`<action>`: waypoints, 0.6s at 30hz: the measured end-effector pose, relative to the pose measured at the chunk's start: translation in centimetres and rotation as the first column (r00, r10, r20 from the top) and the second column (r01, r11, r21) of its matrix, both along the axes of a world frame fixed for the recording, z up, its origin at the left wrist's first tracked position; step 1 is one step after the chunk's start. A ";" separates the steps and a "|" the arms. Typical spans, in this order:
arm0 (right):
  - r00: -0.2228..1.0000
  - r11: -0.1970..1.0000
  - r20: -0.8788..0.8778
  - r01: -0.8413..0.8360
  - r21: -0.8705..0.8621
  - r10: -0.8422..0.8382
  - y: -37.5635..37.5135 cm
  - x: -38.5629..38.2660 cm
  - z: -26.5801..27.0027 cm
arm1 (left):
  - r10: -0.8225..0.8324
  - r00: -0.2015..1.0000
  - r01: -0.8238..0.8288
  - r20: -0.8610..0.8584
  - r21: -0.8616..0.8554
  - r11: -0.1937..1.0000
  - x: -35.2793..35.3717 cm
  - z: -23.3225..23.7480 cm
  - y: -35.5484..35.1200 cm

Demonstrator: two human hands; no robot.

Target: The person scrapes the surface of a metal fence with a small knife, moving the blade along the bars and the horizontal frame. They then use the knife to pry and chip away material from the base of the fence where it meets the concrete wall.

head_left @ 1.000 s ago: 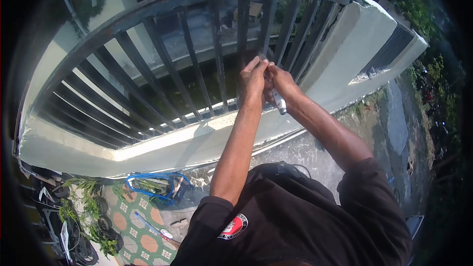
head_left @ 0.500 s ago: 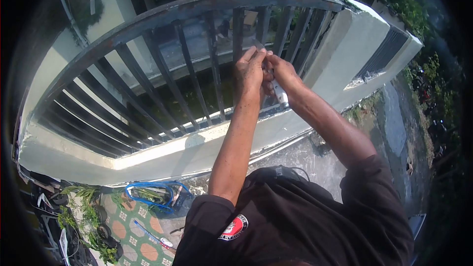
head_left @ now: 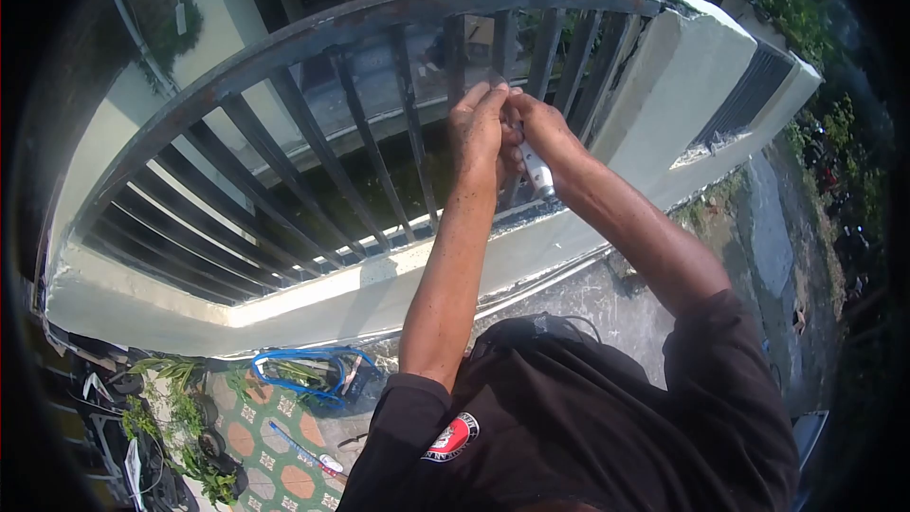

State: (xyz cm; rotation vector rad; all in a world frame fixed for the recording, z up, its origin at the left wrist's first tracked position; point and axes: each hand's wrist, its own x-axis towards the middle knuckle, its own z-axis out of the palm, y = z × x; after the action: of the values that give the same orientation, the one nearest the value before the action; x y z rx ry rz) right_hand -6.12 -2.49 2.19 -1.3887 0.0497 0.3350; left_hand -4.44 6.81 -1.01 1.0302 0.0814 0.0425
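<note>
My left hand (head_left: 480, 128) and my right hand (head_left: 542, 128) are close together in front of the dark metal railing (head_left: 409, 114), near its right part. A silver-white cylindrical tool (head_left: 537, 173) with dark spots sticks out below my right hand, which is wrapped round it. The fingers of my left hand are bent and pressed near the tool's upper end; what they pinch is hidden. The tool's tip, at the bars, is hard to make out.
The railing stands on a pale low wall (head_left: 313, 320), with a white pillar (head_left: 697, 66) at right. Below left are a coiled blue hose (head_left: 299, 355), plants (head_left: 171, 417) and patterned floor tiles (head_left: 297, 484). Greenery lines the far right.
The view has shifted slightly, so the railing and floor sit a little further right. Both hands remain together at the bars, with the tool still in my right hand.
</note>
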 end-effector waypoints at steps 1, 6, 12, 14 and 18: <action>1.000 1.000 -0.003 -0.013 0.019 0.013 -0.1 0.5 0.5 | 0.018 0.998 -0.016 0.065 -0.029 0.999 1.0 0.2 -0.1; 0.999 1.000 -0.038 -0.011 -0.021 0.010 -0.1 -0.6 -1.0 | 0.089 0.996 -0.089 0.000 0.039 0.995 0.6 -1.6 -0.6; 0.999 0.999 0.011 -0.039 0.026 0.039 -0.4 0.1 1.2 | 0.034 0.998 -0.033 0.059 -0.020 0.999 0.9 0.5 -0.3; 0.998 0.997 0.002 -0.056 0.053 0.056 -0.6 0.4 0.2 | 0.056 0.997 -0.055 0.050 -0.007 0.998 0.7 0.1 -0.6; 0.988 0.992 -0.108 -0.103 0.067 0.110 -1.4 0.3 -4.7 | 0.111 0.993 -0.109 -0.036 0.064 0.992 -0.4 -5.3 -1.1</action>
State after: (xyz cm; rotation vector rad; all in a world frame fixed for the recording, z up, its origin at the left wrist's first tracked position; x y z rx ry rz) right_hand -5.83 -3.86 -2.50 -1.3141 0.0568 0.4994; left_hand -4.82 5.69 -6.28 1.0885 0.1742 0.1256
